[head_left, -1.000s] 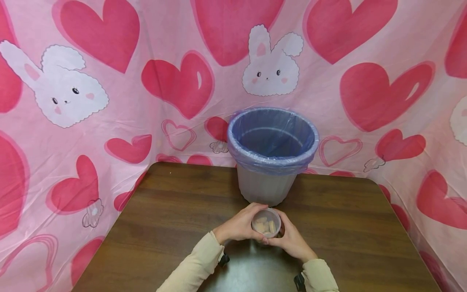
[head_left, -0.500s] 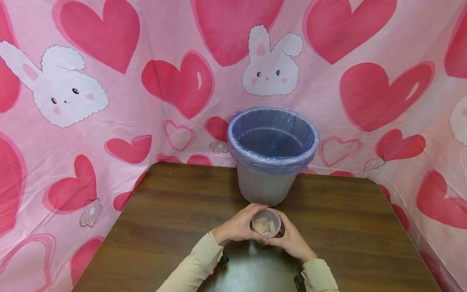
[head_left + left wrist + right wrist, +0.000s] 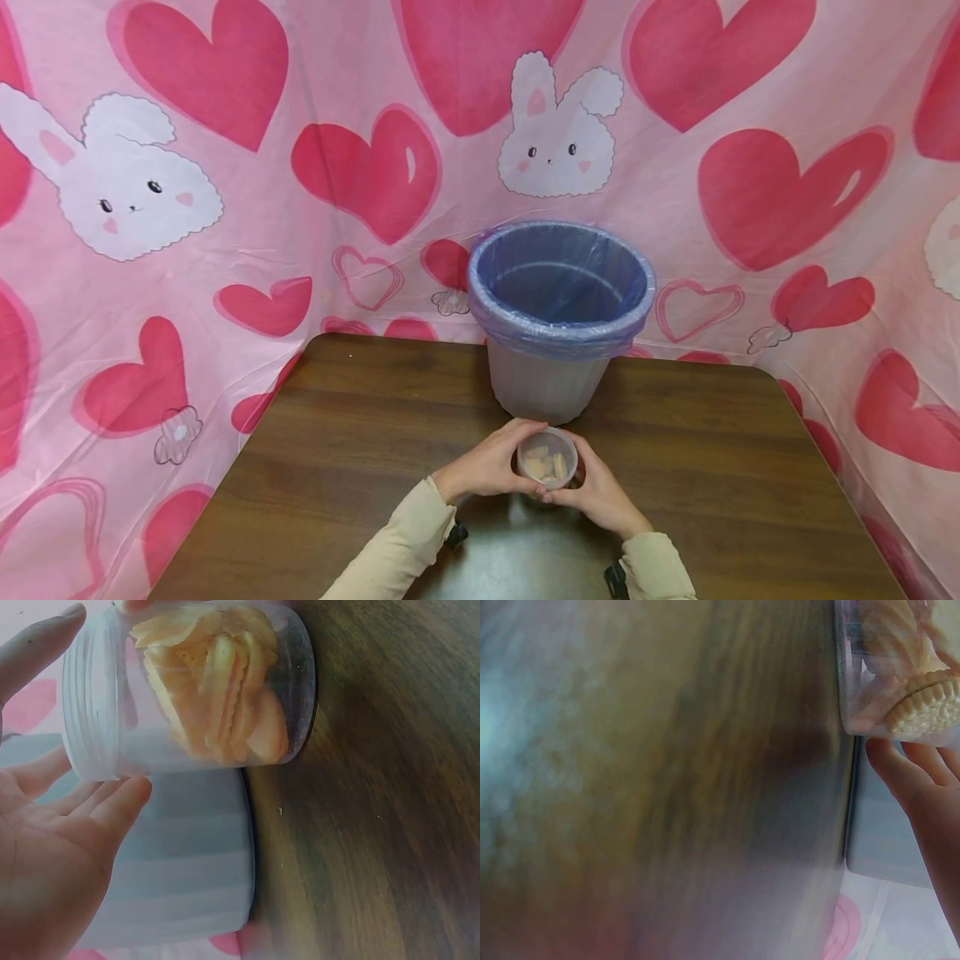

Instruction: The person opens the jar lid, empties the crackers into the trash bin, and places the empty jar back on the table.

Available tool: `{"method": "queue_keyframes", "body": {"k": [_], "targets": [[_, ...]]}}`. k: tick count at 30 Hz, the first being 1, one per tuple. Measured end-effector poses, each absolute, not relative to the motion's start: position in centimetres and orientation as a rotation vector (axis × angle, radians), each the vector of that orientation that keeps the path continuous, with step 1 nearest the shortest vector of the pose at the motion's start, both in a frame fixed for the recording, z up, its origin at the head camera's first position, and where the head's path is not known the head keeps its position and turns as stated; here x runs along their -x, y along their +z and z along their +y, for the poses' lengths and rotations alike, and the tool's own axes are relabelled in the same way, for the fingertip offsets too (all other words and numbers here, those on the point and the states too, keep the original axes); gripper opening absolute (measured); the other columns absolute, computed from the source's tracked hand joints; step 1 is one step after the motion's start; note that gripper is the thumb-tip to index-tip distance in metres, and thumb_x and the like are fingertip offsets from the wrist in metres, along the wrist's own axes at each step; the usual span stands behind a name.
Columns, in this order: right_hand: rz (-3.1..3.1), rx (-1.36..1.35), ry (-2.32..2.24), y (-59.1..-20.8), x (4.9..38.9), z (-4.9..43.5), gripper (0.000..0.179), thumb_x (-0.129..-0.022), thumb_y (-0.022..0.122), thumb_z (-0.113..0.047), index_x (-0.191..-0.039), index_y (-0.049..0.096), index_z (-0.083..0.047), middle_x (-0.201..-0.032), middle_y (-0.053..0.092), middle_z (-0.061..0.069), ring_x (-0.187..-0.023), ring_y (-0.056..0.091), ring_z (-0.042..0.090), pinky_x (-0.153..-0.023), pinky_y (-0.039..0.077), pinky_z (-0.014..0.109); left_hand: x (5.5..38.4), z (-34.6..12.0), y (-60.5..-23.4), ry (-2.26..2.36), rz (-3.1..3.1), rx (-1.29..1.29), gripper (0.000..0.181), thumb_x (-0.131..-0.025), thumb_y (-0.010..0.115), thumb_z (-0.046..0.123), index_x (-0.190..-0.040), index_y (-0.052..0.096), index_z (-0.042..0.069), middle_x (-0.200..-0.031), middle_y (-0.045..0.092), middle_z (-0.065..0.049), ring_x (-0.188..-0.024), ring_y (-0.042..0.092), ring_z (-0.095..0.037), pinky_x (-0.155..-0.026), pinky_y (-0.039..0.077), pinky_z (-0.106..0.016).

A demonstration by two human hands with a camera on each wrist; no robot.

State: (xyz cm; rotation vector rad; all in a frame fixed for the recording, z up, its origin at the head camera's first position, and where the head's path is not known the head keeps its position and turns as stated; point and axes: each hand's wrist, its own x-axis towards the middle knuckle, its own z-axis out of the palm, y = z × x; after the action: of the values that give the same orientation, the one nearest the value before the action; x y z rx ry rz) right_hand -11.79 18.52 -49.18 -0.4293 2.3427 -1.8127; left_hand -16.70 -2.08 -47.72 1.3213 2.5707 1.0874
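Observation:
A clear plastic jar stands upright on the table in front of me. Several pale biscuits show through its wall, some of them sandwich biscuits with scalloped edges. My left hand grips the jar from the left; in the left wrist view its fingers and thumb lie around the ridged top end. From the right, my right hand holds the same jar, and its fingertips touch the side in the right wrist view. Whether the top has a lid on it, I cannot tell for certain.
Just behind the jar stands a pale bin with a blue plastic liner folded over its rim. A dark wooden table carries both. Pink cloth with hearts and rabbits hangs around the back and sides.
The left hand and wrist have shifted very slightly to the left. Jar, bin and right hand look the same. The cloth at the left has moved a little to the left.

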Motion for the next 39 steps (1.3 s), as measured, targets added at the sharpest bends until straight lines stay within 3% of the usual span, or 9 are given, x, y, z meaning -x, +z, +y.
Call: {"method": "queue_keyframes", "body": {"k": [12, 19, 39], "targets": [[2.403, 0.44, -1.796, -52.3, 12.7, 19.0, 0.086, -0.06, 0.082, -0.025, -0.132, 0.034, -0.028, -0.131, 0.042, -0.002, -0.121, 0.041, 0.021, -0.094, 0.037, 0.018, 16.6, -2.4, -47.5, 1.097, 2.543, -1.282, 0.08, -0.068, 0.076, 0.034, -0.134, 0.037, 0.01, -0.126, 0.047, -0.006, -0.112, 0.049, -0.018, -0.093, 0.041, -0.026], [2.366, 0.46, -1.814, -50.0, 12.0, 18.6, 0.085, -0.062, 0.081, -0.019, -0.134, 0.034, -0.016, -0.132, 0.041, 0.011, -0.121, 0.039, 0.032, -0.095, 0.039, 0.024, 16.5, -2.5, -47.6, 1.106, 2.541, -1.274, 0.08, -0.068, 0.076, 0.035, -0.134, 0.037, 0.011, -0.125, 0.048, -0.006, -0.111, 0.049, -0.017, -0.091, 0.041, -0.025], [2.352, 0.464, -1.825, -49.5, 11.8, 18.5, 0.086, -0.062, 0.081, -0.016, -0.134, 0.033, -0.012, -0.132, 0.04, 0.013, -0.121, 0.039, 0.033, -0.094, 0.04, 0.025, 16.5, -2.9, -47.6, 1.154, 2.518, -1.303, 0.077, -0.069, 0.076, 0.03, -0.133, 0.039, 0.009, -0.121, 0.048, -0.009, -0.109, 0.05, -0.02, -0.092, 0.042, -0.023]]}}
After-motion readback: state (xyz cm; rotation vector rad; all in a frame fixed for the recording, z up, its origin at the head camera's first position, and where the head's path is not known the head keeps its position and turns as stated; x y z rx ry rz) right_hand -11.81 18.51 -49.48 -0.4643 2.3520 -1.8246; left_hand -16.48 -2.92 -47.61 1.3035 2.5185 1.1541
